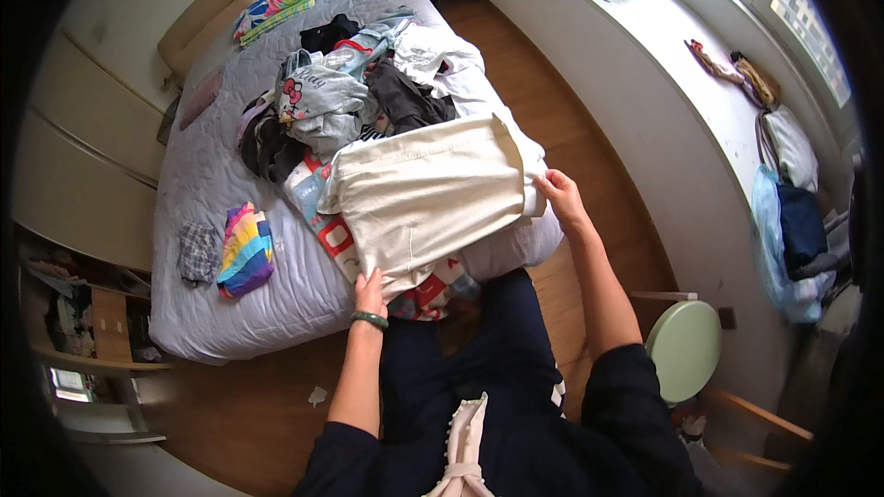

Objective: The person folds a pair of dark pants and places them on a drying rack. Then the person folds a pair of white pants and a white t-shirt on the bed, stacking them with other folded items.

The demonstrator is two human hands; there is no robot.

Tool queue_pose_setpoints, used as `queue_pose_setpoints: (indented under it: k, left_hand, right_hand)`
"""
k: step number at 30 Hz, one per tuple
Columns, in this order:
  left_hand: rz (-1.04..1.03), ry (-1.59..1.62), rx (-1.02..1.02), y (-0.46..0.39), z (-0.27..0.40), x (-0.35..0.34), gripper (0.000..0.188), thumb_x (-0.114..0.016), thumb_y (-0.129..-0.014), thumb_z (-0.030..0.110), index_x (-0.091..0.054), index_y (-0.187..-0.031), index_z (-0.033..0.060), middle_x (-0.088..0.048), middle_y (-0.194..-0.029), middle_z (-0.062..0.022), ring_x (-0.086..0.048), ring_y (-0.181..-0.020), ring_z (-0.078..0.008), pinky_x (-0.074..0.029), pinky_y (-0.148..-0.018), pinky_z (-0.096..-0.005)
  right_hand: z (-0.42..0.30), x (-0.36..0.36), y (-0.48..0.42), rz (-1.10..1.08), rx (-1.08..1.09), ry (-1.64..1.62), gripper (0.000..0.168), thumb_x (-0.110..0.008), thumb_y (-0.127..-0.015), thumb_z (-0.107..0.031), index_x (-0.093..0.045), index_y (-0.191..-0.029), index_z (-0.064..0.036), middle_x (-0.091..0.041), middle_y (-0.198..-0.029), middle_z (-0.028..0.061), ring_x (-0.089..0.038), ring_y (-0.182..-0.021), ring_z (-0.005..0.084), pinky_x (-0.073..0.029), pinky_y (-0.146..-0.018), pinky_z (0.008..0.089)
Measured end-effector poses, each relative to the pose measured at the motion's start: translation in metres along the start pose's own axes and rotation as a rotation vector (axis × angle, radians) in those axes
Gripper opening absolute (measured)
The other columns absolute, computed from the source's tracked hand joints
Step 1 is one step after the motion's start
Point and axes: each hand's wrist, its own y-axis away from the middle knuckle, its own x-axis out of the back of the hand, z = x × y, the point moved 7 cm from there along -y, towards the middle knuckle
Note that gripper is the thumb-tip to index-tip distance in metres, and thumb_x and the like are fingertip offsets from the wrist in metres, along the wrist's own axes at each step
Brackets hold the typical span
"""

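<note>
A cream-coloured garment [435,186], perhaps trousers or a skirt, lies stretched out over the near end of the bed [297,317]. My left hand [371,297] grips its lower left edge; a dark green bangle circles that wrist. At the opposite end, my right hand [558,195] pinches the banded edge. Under the cream cloth lies a red, white and blue patterned cloth [338,235], partly covered. Just beyond is a heap of clothes, with a grey Hello Kitty top [321,103] and a dark grey garment [407,100] on it.
Left on the bed are a folded rainbow-striped cloth [247,248] and a folded plaid cloth [198,253]. A floral folded textile [276,7] lies near the headboard [207,21]. To the right runs a white window ledge [690,90] with bags. A round green stool seat [685,352] stands lower right.
</note>
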Motion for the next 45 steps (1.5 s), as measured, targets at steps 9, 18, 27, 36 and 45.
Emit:
queue_pose_setpoints:
  k: [9,18,27,36,45]
  left_hand:
    - [-0.182,0.107,0.122,0.002,-0.015,0.002,0.033,-0.054,-0.088,0.015,-0.044,-0.118,0.0027,-0.055,-0.112,-0.0094,-0.056,-0.101,-0.0222,-0.049,-0.081,-0.0395]
    - [-0.252,0.095,0.011,0.037,0.021,-0.022,0.037,-0.054,-0.083,0.003,-0.043,-0.118,0.0094,-0.054,-0.112,-0.0049,-0.055,-0.100,-0.0181,-0.047,-0.079,-0.0354]
    - [0.111,-0.464,-0.100,0.019,0.004,0.016,0.039,-0.061,-0.079,0.010,-0.046,-0.115,0.0065,-0.056,-0.102,-0.0100,-0.057,-0.090,-0.0205,-0.047,-0.073,-0.0319]
    - [0.120,-1.343,-0.900,0.051,0.097,-0.102,0.060,-0.050,-0.085,0.026,-0.027,-0.139,0.0133,-0.016,-0.146,-0.0146,-0.015,-0.134,-0.0364,-0.018,-0.106,-0.0505]
    - [0.279,-1.405,-0.606,-0.005,0.052,-0.072,0.063,-0.048,-0.085,0.036,-0.025,-0.141,0.0165,-0.014,-0.146,-0.0184,-0.019,-0.131,-0.0407,-0.019,-0.104,-0.0518]
  right_hand:
    - [0.040,-0.005,0.027,0.022,-0.346,0.124,0.039,-0.059,-0.082,-0.036,-0.058,-0.105,-0.004,-0.059,-0.093,0.0055,-0.053,-0.077,0.0128,-0.044,-0.068,0.0269]
    - [0.023,-0.010,0.031,-0.027,-0.325,-0.032,0.036,-0.065,-0.079,-0.024,-0.057,-0.106,-0.001,-0.062,-0.091,0.0069,-0.058,-0.078,0.0159,-0.047,-0.070,0.0297]
    - [0.054,0.009,0.028,0.110,-0.186,0.421,0.035,-0.064,-0.075,-0.018,-0.058,-0.103,0.002,-0.062,-0.080,0.0073,-0.057,-0.073,0.0172,-0.045,-0.066,0.0299]
    - [-0.079,-0.182,0.073,-0.053,0.645,1.066,0.059,-0.071,-0.070,-0.012,-0.045,-0.123,-0.007,-0.043,-0.126,0.0208,-0.038,-0.120,0.0365,-0.031,-0.101,0.0445]
    - [-0.001,-0.260,0.006,-0.408,0.840,1.386,0.056,-0.056,-0.080,-0.038,-0.044,-0.127,-0.010,-0.039,-0.134,0.0115,-0.033,-0.127,0.0268,-0.020,-0.107,0.0442]
